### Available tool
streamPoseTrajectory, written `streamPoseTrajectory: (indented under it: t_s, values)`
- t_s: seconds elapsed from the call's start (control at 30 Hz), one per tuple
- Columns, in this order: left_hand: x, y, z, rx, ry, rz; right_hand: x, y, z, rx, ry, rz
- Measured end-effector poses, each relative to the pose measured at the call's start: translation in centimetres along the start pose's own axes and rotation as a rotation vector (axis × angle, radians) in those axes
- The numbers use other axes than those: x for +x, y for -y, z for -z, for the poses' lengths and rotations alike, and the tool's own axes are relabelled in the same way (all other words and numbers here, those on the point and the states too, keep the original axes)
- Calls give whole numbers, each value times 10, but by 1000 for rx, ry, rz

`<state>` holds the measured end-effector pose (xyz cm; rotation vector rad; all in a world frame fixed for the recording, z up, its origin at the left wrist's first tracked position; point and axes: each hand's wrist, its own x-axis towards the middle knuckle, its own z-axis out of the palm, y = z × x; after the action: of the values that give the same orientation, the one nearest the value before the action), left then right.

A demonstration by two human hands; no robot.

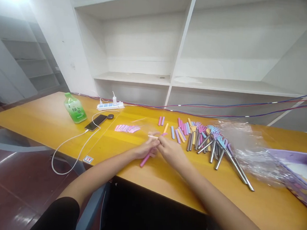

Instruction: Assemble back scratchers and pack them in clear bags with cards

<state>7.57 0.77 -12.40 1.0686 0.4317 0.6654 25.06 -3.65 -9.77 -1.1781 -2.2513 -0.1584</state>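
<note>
Both of my hands meet over the front of the table. My left hand (pixel 143 150) is closed around a pink tube (pixel 145 160), whose lower end sticks out below the fingers. My right hand (pixel 170 149) is closed against the left one, its fingertips pinched near the tube's upper part. What exactly the right fingers hold is hidden. A pale, clear-looking strip (pixel 153 137) shows at the fingertips. Just beyond my hands lie loose coloured tubes (pixel 177 136) in pink, purple, blue and yellow. Right of them is a pile of back scratchers (pixel 215 137) with claw heads and metal rods.
Small pink printed cards (pixel 127 128) lie fanned left of my hands. Farther left are a phone (pixel 96 122) with a white cable, a green bottle (pixel 75 109) and a power strip (pixel 110 106). Crumpled clear plastic (pixel 248 149) and a purple box (pixel 297 158) occupy the right.
</note>
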Motion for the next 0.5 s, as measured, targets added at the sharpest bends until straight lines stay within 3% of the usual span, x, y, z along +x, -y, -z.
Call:
streamPoseTrajectory:
  t_s: [0.17,0.23,0.3,0.33,0.4,0.5]
  values:
    - [6,-4,5,-30,-146,8,-3,-11,0,269,-35,87]
    - [8,-4,6,0,-200,-53,-6,-17,5,358,-172,-52]
    - [8,-4,5,39,-236,-137,-9,-21,6,441,-278,-288]
    - [8,-5,4,53,-256,-182,-9,-22,4,498,-267,-398]
    - [8,-7,1,64,-286,-260,-10,-21,-4,636,-127,-534]
    - [4,-11,-1,84,-327,-343,-9,-8,-21,888,152,-547]
